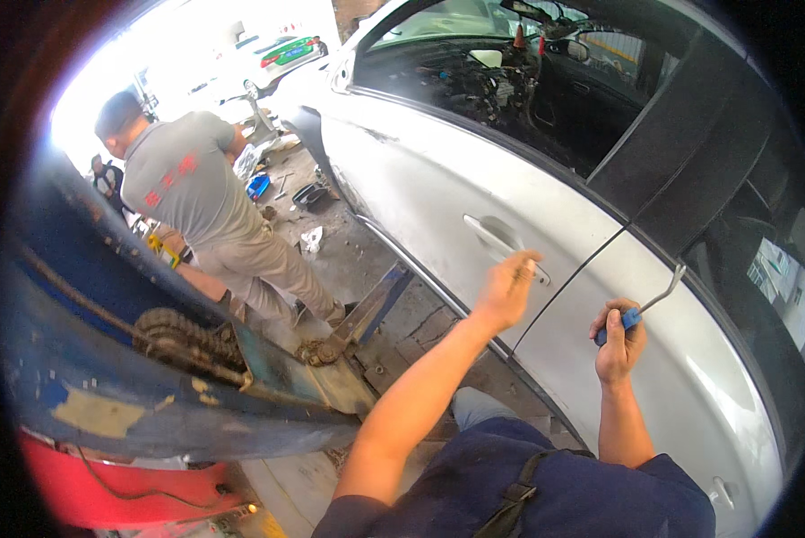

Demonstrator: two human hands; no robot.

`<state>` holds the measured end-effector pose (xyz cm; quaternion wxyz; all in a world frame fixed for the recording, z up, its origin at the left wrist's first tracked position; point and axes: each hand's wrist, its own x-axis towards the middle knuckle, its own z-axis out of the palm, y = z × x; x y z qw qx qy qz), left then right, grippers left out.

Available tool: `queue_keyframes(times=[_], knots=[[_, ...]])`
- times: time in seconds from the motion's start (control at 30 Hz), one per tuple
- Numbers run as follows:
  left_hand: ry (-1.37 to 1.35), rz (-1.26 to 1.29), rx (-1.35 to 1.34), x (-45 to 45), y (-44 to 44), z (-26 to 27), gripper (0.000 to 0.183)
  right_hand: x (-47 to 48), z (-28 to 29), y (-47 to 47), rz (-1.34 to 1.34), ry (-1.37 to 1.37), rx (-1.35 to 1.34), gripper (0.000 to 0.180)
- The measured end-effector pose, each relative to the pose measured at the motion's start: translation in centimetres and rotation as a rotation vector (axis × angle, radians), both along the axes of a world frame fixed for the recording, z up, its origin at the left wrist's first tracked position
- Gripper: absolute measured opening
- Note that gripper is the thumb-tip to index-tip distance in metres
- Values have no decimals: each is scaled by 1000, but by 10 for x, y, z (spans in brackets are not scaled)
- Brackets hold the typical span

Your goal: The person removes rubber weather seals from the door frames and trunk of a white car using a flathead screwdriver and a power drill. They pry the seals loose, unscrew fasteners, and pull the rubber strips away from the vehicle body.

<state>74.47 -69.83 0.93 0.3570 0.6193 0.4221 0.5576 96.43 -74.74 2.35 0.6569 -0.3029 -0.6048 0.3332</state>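
The side of a white car [429, 175] stands before me. My left hand [510, 289] is at the rear end of its front door handle [486, 232], fingers drawn together. Whether they grip the handle or a small part is hidden. Just behind the fingers, a small dark opening shows in the door skin. My right hand [621, 343] is closed around the blue handle of a hooked tool [658, 294] with a bent metal shaft. The hooked tip points up towards the rear window's lower edge, over the rear door [644, 269]; contact is unclear.
A blue lift post [194, 417] with worn paint rises at my left, its lift arm [375, 302] reaching towards the car. Ahead stands a person [187, 175] in a grey shirt. Loose parts and a blue tray [258, 187] lie on the floor. Red equipment [127, 484] sits lower left.
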Motion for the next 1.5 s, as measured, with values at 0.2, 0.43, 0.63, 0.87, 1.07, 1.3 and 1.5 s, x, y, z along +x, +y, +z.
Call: queue_keyframes(times=[0.2,0.43,0.63,0.87,1.07,1.3,1.5], knots=[[96,259,-82,-97,79,17,31,-30,-17,59,9,10,-101,22],[771,231,144,-151,187,100,44,-72,-2,123,79,-389,-90,20],[1052,-27,488,-131,273,120,58,-63,11,142,144,-602,-64,31],[1180,-194,921,-128,321,124,43,-69,5,137,-8,-580,-77,30],[1140,-208,1186,-132,340,144,41,-70,6,132,-21,-510,-187,32],[1064,-546,1050,-121,360,130,55,-70,11,90,-388,-539,-598,38],[1159,-585,1158,-114,370,166,47,-114,31,59,-882,-260,-874,26]])
